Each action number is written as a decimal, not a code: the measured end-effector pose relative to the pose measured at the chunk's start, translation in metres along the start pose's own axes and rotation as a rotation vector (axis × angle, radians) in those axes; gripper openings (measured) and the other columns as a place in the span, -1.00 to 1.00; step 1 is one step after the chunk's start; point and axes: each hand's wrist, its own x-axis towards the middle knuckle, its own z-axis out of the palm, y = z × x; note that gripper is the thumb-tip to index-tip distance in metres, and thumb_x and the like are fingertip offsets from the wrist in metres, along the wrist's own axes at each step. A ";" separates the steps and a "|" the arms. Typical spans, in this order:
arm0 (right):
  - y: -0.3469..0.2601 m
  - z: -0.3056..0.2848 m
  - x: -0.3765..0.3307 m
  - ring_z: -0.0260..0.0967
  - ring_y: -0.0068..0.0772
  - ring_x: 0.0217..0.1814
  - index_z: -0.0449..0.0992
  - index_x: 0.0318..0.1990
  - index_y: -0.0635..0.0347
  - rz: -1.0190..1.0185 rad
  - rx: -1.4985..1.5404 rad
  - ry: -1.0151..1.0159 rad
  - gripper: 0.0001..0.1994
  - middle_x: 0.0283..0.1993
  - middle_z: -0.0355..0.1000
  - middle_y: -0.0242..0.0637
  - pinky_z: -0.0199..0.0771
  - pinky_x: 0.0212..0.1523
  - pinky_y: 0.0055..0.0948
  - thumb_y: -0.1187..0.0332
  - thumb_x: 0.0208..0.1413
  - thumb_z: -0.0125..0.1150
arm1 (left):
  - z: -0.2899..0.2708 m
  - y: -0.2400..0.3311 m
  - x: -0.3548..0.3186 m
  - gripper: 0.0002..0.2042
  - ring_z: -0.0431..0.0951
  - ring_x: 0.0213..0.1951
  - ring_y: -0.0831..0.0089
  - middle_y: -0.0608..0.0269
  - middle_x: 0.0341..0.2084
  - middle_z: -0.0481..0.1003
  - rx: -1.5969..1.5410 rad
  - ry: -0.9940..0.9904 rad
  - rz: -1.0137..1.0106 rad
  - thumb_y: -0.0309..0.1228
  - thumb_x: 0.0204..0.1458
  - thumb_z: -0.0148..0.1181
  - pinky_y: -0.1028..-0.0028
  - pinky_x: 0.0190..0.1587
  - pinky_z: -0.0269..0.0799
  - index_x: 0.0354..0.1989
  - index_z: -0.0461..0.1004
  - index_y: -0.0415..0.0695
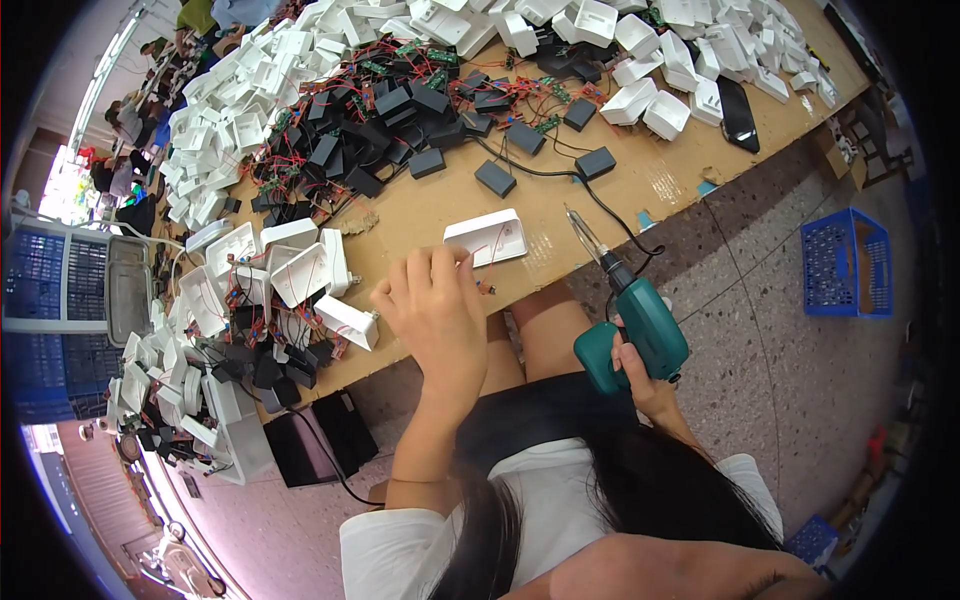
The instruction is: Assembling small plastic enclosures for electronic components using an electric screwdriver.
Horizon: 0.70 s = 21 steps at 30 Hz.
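Note:
My right hand [645,378] grips a green soldering gun [648,322] by its handle, off the table's front edge. Its thin metal tip points up and left, towards the table. Close to the edge lies an open white plastic case [487,238], hollow side up, with thin red wire inside it. My left hand [432,305] hovers at the case's left front corner, fingers bent and thumb side towards the case. Whatever its fingertips pinch is hidden or too small to name. A small red part [487,288] on a wire shows just right of that hand.
Black boxes [400,105] with red wires and green boards are heaped beyond the case, behind them white cases [440,22]. More wired cases [300,272] stand at left. A black phone [739,115] lies far right; a black cord [590,190] crosses the table. A blue crate [848,300] is on the floor.

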 end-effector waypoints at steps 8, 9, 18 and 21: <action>-0.004 -0.003 -0.003 0.43 -0.19 -0.13 0.56 -0.23 0.33 0.026 0.027 -0.013 -0.84 -0.11 0.43 -0.11 0.47 -0.10 -0.25 0.38 0.18 0.28 | 0.078 0.029 -0.048 -0.90 0.53 -0.27 0.33 0.33 -0.33 0.54 -0.404 0.178 -0.122 -0.44 0.19 0.33 0.28 0.01 0.20 -0.19 0.53 -0.08; -0.003 -0.005 -0.004 0.43 -0.19 -0.13 0.56 -0.23 0.33 0.026 0.024 -0.013 -0.84 -0.11 0.43 -0.11 0.47 -0.10 -0.25 0.38 0.18 0.28 | 0.079 0.029 -0.051 -0.90 0.53 -0.27 0.39 0.37 -0.35 0.55 -0.298 0.182 -0.028 -0.43 0.19 0.34 0.30 0.01 0.18 -0.19 0.53 -0.06; -0.006 -0.009 -0.008 0.44 -0.24 -0.16 0.56 -0.20 0.35 0.112 0.054 -0.027 -0.84 -0.09 0.42 -0.11 0.46 -0.14 -0.27 0.40 0.20 0.26 | 0.071 -0.017 -0.042 -0.92 0.48 -0.35 0.43 0.43 -0.41 0.57 0.081 0.174 0.112 -0.40 0.17 0.38 0.32 -0.02 0.09 -0.23 0.59 0.00; -0.002 -0.006 -0.008 0.44 -0.26 -0.17 0.56 -0.20 0.35 0.036 0.023 -0.015 -0.85 -0.10 0.41 -0.13 0.46 -0.16 -0.29 0.42 0.20 0.25 | 0.073 -0.023 -0.039 -0.89 0.54 -0.13 0.45 0.38 -0.11 0.60 0.103 0.168 0.148 -0.36 0.16 0.38 0.31 0.07 0.09 -0.19 0.59 0.02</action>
